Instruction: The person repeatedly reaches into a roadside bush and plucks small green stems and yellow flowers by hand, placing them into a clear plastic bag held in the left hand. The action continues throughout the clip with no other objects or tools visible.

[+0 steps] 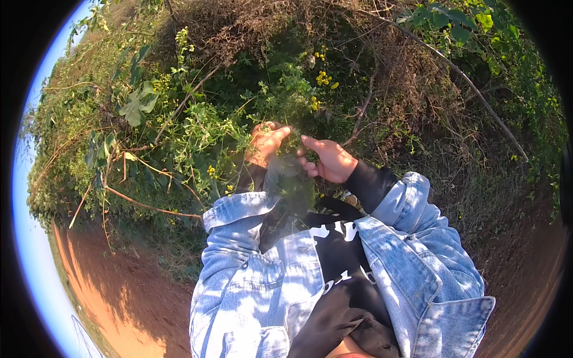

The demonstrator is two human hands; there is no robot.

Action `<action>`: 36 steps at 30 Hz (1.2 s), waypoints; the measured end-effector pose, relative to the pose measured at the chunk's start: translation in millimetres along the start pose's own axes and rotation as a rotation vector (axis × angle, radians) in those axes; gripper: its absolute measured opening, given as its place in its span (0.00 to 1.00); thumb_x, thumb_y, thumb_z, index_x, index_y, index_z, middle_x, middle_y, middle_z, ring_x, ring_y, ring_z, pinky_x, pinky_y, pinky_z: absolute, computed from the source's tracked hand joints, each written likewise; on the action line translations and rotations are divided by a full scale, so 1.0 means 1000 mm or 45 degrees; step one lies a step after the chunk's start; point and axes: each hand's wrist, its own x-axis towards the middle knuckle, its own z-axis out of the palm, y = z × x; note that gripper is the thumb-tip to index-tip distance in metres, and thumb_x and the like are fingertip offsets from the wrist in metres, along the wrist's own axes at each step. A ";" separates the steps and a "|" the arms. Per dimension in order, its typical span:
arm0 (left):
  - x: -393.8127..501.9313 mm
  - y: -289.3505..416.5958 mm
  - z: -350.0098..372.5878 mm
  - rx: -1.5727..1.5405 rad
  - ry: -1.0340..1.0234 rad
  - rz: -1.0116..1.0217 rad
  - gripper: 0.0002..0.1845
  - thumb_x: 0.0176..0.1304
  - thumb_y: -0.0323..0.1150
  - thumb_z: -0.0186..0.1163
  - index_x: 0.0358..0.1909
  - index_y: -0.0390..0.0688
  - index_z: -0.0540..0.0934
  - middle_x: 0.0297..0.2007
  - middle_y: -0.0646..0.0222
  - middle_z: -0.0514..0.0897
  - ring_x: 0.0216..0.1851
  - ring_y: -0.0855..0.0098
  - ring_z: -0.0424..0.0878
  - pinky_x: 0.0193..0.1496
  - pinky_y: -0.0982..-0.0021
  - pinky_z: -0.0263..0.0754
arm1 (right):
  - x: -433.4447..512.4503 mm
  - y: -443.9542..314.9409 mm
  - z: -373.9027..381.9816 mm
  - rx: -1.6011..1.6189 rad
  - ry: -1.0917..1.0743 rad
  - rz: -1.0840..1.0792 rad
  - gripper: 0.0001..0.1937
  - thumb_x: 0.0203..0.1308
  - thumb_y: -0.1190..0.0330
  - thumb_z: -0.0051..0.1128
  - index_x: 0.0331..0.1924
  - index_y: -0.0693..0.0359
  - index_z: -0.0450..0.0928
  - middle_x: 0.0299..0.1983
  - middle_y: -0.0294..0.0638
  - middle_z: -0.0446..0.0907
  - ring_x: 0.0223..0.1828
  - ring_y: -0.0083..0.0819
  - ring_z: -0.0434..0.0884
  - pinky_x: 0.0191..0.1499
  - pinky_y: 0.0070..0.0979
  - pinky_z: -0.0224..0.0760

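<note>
My left hand [268, 142] is in among thin green stems of a leafy shrub [210, 125], its thumb bent against its fingers on a slender leafy stem [257, 134]. Just to its right is my right hand [330, 160], palm turned inward, thumb raised and fingers part curled. Fine foliage blurs the gap between the two hands, so whether a sprig lies in the right fingers is unclear. Small yellow flowers [324, 78] stand out beyond the hands. Below my right wrist, a dark, loose-edged thing [338, 208] lies close to my chest; its kind is hard to tell.
Dry brown brush [286, 27] covers the top of the hedge. A long bare branch [465, 74] arches down on the right, and reddish twigs [152, 208] jut out at left. Bare red soil [125, 308] borders the plants. My denim jacket [286, 286] fills the bottom.
</note>
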 end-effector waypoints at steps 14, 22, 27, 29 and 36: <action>0.003 -0.007 0.029 -0.664 0.098 0.216 0.05 0.54 0.29 0.64 0.24 0.44 0.78 0.19 0.84 0.70 0.20 0.85 0.62 0.23 0.81 0.57 | -0.028 0.020 -0.012 0.092 -0.119 -0.167 0.18 0.68 0.58 0.39 0.42 0.67 0.71 0.31 0.41 0.73 0.28 0.25 0.72 0.32 0.22 0.69; 0.002 -0.002 0.036 0.208 0.423 0.460 0.13 0.56 0.36 0.62 0.26 0.34 0.77 0.20 0.70 0.78 0.22 0.81 0.71 0.26 0.77 0.65 | -0.011 0.002 0.001 0.102 0.000 -0.072 0.20 0.67 0.53 0.42 0.43 0.65 0.68 0.32 0.40 0.72 0.28 0.26 0.72 0.29 0.23 0.69; -0.004 -0.001 0.038 0.048 0.412 0.386 0.13 0.55 0.36 0.63 0.25 0.35 0.78 0.21 0.70 0.80 0.22 0.79 0.72 0.26 0.76 0.67 | -0.001 0.008 -0.001 0.018 0.014 -0.041 0.12 0.68 0.60 0.42 0.38 0.62 0.67 0.29 0.38 0.72 0.25 0.24 0.71 0.27 0.21 0.67; -0.006 0.001 0.038 -0.199 0.352 0.237 0.11 0.55 0.35 0.63 0.25 0.36 0.78 0.22 0.71 0.81 0.22 0.79 0.73 0.26 0.76 0.67 | -0.002 0.012 -0.004 0.060 -0.038 -0.099 0.12 0.68 0.61 0.42 0.35 0.61 0.67 0.27 0.37 0.72 0.24 0.24 0.70 0.26 0.21 0.66; -0.001 -0.006 0.035 -0.902 0.288 0.187 0.05 0.59 0.23 0.57 0.36 0.35 0.79 0.37 0.65 0.82 0.44 0.75 0.79 0.53 0.77 0.71 | -0.033 0.032 -0.011 -0.006 -0.102 -0.080 0.11 0.69 0.63 0.39 0.34 0.60 0.66 0.30 0.39 0.71 0.25 0.24 0.67 0.28 0.20 0.63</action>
